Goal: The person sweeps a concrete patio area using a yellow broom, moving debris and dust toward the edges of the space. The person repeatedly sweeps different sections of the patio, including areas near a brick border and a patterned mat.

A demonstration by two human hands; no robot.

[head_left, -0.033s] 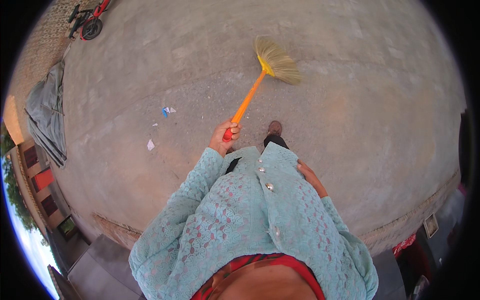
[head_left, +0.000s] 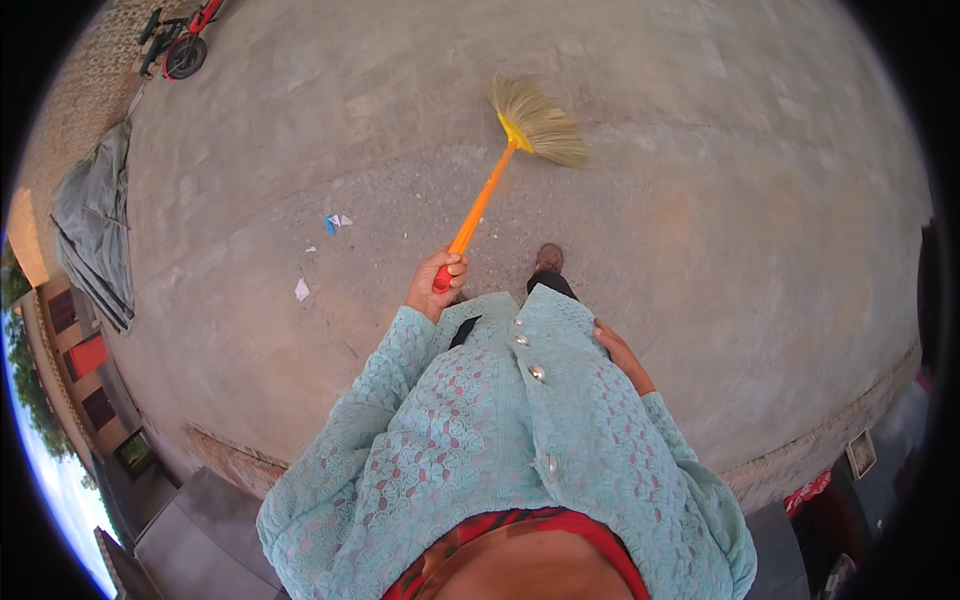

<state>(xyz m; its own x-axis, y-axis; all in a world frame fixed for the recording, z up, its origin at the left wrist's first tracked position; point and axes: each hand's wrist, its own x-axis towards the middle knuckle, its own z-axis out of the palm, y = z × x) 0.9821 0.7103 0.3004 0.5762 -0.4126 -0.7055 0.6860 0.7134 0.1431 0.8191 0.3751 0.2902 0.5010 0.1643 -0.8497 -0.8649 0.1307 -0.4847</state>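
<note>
My left hand is closed around the red end of a broom's orange handle. The broom's pale straw bristles fan out from a yellow collar and lie against the grey ground ahead of me. My right hand rests at the side of my light blue knitted jacket. Its visible fingers lie flat on the cloth, while part of the hand is hidden by the jacket. To the left of the broom are blue and white scraps and a white paper scrap.
One brown shoe shows below the jacket's hem. A grey tarpaulin lies along the brick surface at left. Farther off at the upper left stands a small red wheeled vehicle. A low brick edge runs behind me at right.
The broom and my left hand have shifted slightly to the left. My right hand stays at the jacket's side, and the scraps have not moved.
</note>
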